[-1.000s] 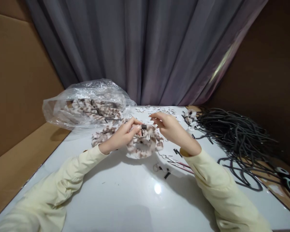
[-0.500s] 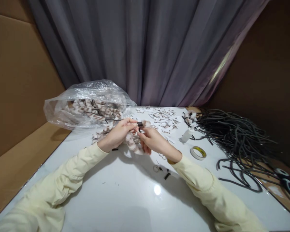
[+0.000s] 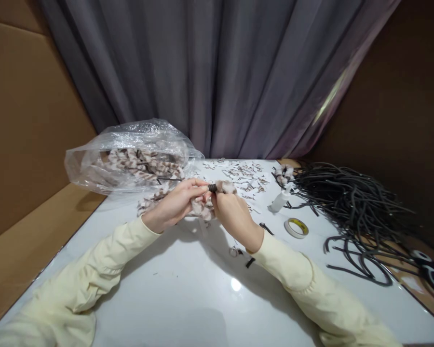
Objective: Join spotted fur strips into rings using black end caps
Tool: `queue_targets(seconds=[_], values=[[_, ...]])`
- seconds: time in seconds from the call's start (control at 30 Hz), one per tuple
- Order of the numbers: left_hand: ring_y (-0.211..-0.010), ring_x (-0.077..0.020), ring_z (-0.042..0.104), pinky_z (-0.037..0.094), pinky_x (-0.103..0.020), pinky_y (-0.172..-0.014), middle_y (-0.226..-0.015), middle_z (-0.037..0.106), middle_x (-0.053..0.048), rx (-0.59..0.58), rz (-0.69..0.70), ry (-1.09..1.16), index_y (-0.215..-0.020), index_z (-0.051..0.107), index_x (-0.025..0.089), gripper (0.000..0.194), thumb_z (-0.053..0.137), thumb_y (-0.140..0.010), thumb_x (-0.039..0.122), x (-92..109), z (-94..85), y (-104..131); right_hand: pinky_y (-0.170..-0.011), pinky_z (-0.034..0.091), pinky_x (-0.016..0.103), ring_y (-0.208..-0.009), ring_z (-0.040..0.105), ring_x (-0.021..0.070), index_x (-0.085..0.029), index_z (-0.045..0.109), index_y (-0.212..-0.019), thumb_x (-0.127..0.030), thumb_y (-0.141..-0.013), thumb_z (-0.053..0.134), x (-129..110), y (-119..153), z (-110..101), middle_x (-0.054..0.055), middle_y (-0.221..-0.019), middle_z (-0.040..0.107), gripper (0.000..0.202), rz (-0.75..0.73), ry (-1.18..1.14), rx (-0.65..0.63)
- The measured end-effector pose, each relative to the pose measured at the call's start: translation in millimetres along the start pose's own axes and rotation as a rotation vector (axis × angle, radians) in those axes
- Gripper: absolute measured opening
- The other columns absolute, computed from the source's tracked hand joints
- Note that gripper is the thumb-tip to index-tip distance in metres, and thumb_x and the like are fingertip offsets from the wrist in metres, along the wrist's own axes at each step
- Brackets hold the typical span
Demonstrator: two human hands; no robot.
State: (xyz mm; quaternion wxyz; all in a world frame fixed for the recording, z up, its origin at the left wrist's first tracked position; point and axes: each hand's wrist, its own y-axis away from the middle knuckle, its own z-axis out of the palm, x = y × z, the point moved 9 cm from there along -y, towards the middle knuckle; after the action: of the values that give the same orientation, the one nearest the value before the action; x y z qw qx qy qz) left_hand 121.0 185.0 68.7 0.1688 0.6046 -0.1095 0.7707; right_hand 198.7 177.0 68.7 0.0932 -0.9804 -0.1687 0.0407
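A worker in a cream long-sleeved top sits at a glossy white table (image 3: 188,299) w/ a grey curtain (image 3: 217,72) hanging behind it & brown cardboard walls either side. Far left on the table: a clear plastic bag (image 3: 130,154) stuffed w/ brown-and-white furry strips. Far right: a big tangle of black rubber cords (image 3: 350,202), well apart from the hands. Between them, toward the back, lie scattered small metal hooks (image 3: 244,180), a small white bottle (image 3: 280,200), and a roll of tape (image 3: 296,228) lying flat.

Both hands meet above the table's centre on one furry strip (image 3: 202,208), plush, white mottled w/ brown, bunched & drooping under the palms, its tail trailing left toward the bag. The left hand (image 3: 175,205) is closed around the strip, fingertips pinching it just left of a short black ribbed sleeve (image 3: 212,188) at the strip's upper end. The right hand (image 3: 231,212) is closed too, thumb & forefinger pinching right at the sleeve, w/ a tuft of fur (image 3: 227,186) poking out beyond it. The sleeve's long axis runs approx. left-right, lying between the two sets of fingertips; the right hand is the nearer, touching it. Whether a cord runs inside the sleeve cannot be told.

Near the right wrist, small black offcuts (image 3: 250,262) & a wire ring (image 3: 233,251) dot the tabletop.
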Motion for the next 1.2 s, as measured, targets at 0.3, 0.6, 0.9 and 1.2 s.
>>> queue_targets(seconds=[0.3, 0.6, 0.9, 1.2], values=[[-0.057, -0.0116, 0.047, 0.035, -0.023, -0.057, -0.066, 0.047, 0.004, 0.015, 0.492, -0.914, -0.105, 0.037, 0.017, 0.016, 0.035, -0.092, 0.026, 20.3, 16.4, 13.8, -0.048, 0.028, 0.024, -0.052, 0.048, 0.0122, -0.014, 0.055, -0.073, -0.011, -0.08, 0.041, -9.0, 13.0, -20.3, 0.005, -0.065, 0.057, 0.016, -0.206, -0.148, -0.078], [-0.092, -0.0236, 0.052, 0.041, -0.037, -0.08, -0.097, 0.054, -0.011, -0.071, 0.743, -1.354, -0.108, 0.039, 0.016, 0.019, 0.032, -0.091, 0.018, 5.3, 33.8, 17.4, -0.049, 0.021, 0.028, -0.057, 0.054, 0.0162, -0.013, 0.058, -0.074, -0.002, -0.07, 0.045, -9.0, 20.3, -25.2, 0.008, -0.067, 0.063, 0.018, -0.19, 0.069, -0.136], [-0.091, -0.0219, 0.052, 0.042, -0.033, -0.077, -0.097, 0.051, -0.011, -0.195, 0.635, -1.238, -0.107, 0.035, 0.016, 0.016, 0.03, -0.092, 0.021, 11.0, 31.0, 14.1, -0.052, 0.023, 0.027, -0.076, 0.053, 0.0172, -0.018, 0.059, -0.093, -0.004, -0.084, 0.044, -1.5, 9.5, -40.7, 0.006, -0.08, 0.063, 0.023, -0.308, 0.121, 0.075], [-0.088, -0.0198, 0.054, 0.042, -0.029, -0.074, -0.101, 0.051, -0.012, -0.244, 0.605, -1.188, -0.113, 0.032, 0.016, 0.021, 0.032, -0.091, 0.019, 15.3, 30.5, 18.4, -0.058, 0.028, 0.021, -0.067, 0.047, 0.0121, -0.016, 0.062, -0.076, 0.003, -0.072, 0.04, 13.3, -5.2, -34.7, 0.001, -0.069, 0.059, 0.029, -0.412, -0.296, 0.027]])
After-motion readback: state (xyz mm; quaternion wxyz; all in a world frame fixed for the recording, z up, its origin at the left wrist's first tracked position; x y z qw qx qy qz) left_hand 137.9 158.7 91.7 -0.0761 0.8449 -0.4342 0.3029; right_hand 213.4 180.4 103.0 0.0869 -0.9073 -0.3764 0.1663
